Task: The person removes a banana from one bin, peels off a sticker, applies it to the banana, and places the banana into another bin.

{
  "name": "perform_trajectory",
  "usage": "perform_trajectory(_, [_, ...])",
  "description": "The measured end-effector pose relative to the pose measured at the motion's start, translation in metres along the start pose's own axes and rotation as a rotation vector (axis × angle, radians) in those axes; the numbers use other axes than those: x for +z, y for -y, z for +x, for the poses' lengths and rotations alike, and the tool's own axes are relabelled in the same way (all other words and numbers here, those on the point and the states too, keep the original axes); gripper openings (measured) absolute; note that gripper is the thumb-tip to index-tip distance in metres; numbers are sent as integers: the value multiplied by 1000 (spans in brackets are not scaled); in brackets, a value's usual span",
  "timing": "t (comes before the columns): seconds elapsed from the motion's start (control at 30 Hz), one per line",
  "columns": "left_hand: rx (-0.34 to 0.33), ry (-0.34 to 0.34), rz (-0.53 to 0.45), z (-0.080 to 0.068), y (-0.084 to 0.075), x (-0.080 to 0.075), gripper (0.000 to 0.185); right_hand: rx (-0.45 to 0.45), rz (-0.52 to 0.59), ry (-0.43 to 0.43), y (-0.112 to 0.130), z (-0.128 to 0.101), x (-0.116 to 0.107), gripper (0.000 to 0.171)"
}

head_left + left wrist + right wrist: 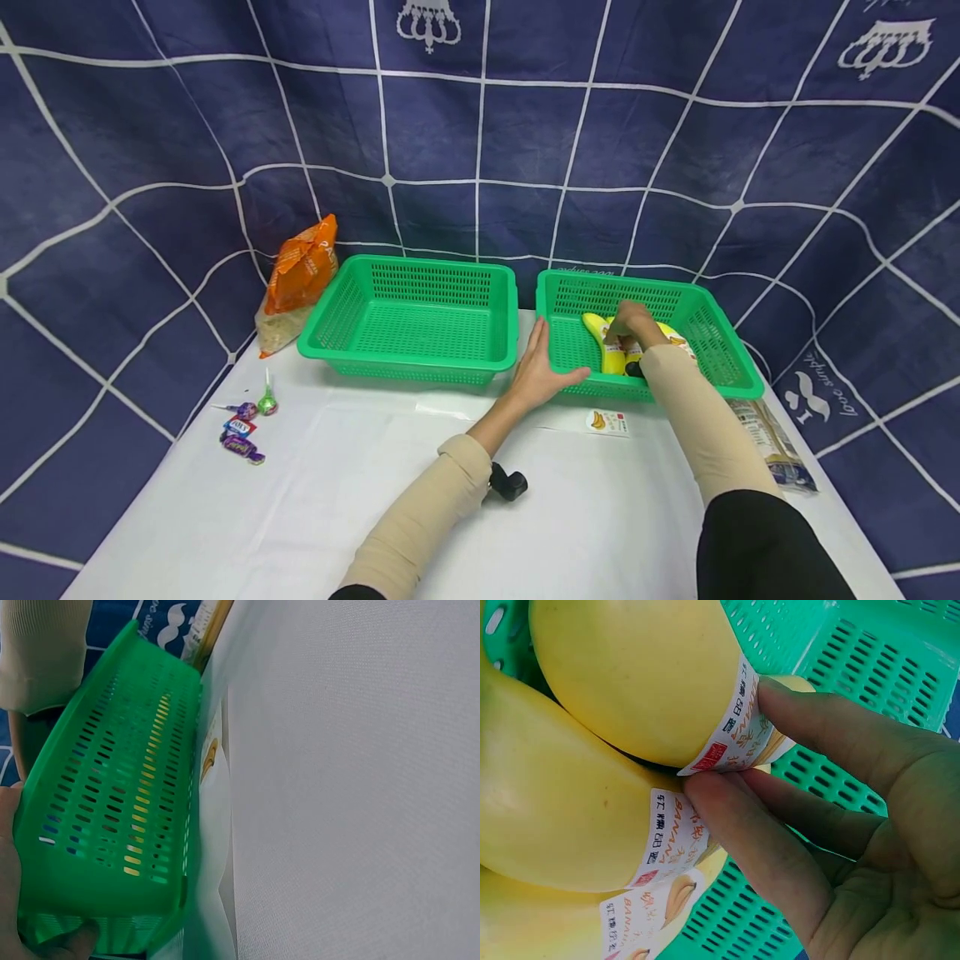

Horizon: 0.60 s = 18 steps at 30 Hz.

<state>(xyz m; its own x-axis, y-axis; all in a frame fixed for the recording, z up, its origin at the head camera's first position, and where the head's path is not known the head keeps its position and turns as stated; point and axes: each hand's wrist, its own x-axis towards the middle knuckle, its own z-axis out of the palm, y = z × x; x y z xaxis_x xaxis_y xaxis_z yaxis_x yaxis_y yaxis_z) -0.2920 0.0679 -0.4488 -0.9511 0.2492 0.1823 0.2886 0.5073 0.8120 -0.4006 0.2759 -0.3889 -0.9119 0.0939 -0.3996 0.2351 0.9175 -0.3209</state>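
**Right hand holding bananas inside the right basket**

At the left edge of the table, an orange snack bag is leaning against the blue cloth, and its lower part is hard to make out. Some wrapped candies are lying near the front left edge. The left basket is standing at the back of the table, and nothing is showing inside it.

The left hand is resting with straight fingers against the left wall of the right basket; in the left wrist view only a thumb tip and the palm edge are showing.

The right hand is reaching into the right basket, fingers curled around the bananas, which are lying in the middle of it. The sleeve is hiding part of them. A packet at the right edge is partly covered by the arm.
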Motion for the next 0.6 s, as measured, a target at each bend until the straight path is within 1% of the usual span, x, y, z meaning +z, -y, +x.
perform_trajectory(0.23, [-4, -3, -2, -1, 0, 0, 113, -11, -20, -9, 3, -4, 2, 34])
perform_trajectory(0.4, [-11, 11, -9, -3, -1, 0, 113, 23, -79, -25, 6, -9, 4, 29])
perform_trajectory(0.47, [-9, 6, -8, -4, -1, -1, 112, 34, -92, -34, 10, -12, 4, 27])
perform_trajectory(0.6, [-4, -3, -4, -3, -2, -2, 112, 52, -90, -37, 15, -14, 4, 24])
